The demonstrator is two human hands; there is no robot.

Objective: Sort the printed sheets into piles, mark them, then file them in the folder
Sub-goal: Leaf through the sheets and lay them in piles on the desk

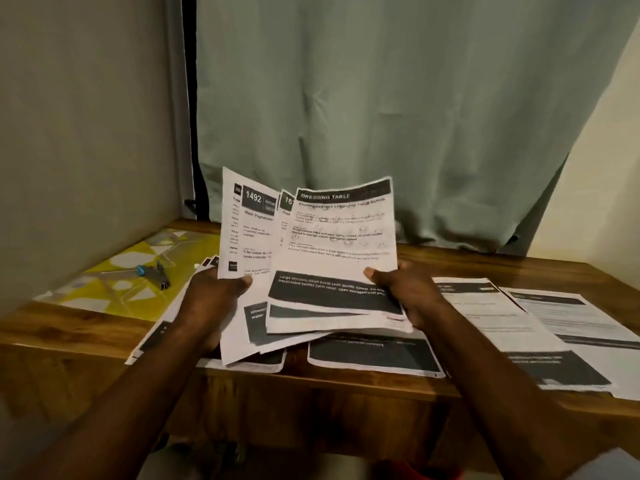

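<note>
Sorting seems in hand: left hand (216,299) and right hand (410,294) pinch the fanned sheets (258,233) by their sides above the near edge of the table (69,337), and the front sheet (341,233) next needs matching to the piles (485,306).

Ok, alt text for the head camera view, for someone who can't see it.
A left hand and a right hand grip a fanned bundle of printed sheets above a wooden table. More loose sheets lie on the table, and a yellow patterned folder at left carries a small blue-grey tool.
</note>
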